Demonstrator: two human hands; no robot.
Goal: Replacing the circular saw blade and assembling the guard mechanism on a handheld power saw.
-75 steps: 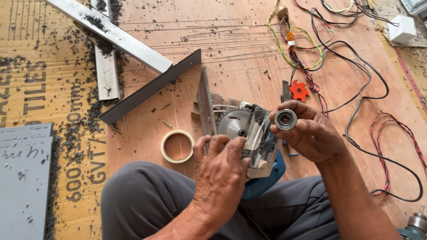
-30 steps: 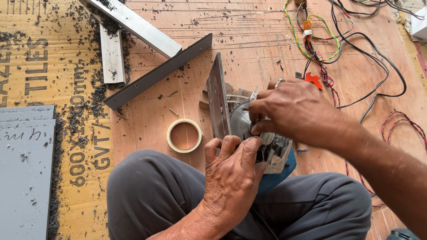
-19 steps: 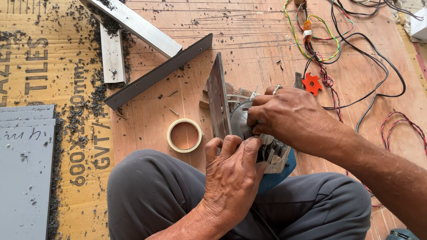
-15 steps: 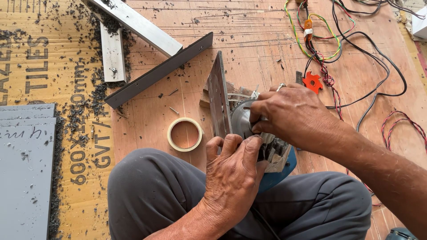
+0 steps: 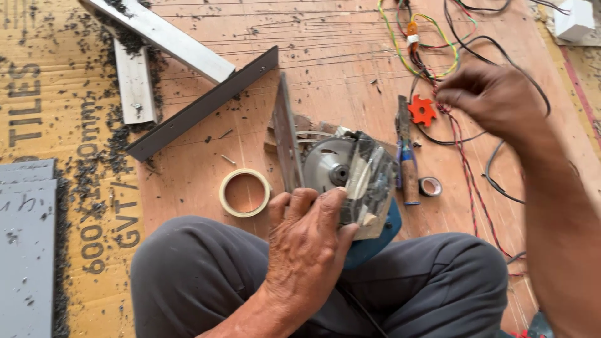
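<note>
Nearest to you, your knees in grey trousers (image 5: 206, 275) fill the bottom of the view, and the circular saw (image 5: 350, 188) rests against them on its side, its blue housing low by your lap and its round toothed blade (image 5: 328, 172) facing up at you. Your left hand (image 5: 307, 244) lies on the saw from below, fingers (image 5: 300, 203) curled over the edge by the blade and the upright metal base plate (image 5: 285, 141), thumb pressed against the guard; it grips the tool firmly.

Just left of the saw, a roll of pale tape (image 5: 244, 193) lies flat on the plywood floor (image 5: 338, 56). Just right of it lies a hand tool with a brown handle (image 5: 407, 163), and beside that a small dark ring-shaped part (image 5: 430, 186).

Further out, your right hand (image 5: 494, 97) hangs in the air above the tangle of coloured wires (image 5: 438, 62), well clear of the saw, fingers loosely bent together; whether they pinch anything, you cannot tell. An orange star-shaped knob (image 5: 422, 111) sits just left of those fingertips.

Farther left, a dark angle bar (image 5: 200, 106) and two pale metal strips (image 5: 163, 37) lie among dark shavings on cardboard (image 5: 44, 94). Grey panels (image 5: 25, 244) lie at the left edge. A white box (image 5: 575, 19) sits in the far right corner.
</note>
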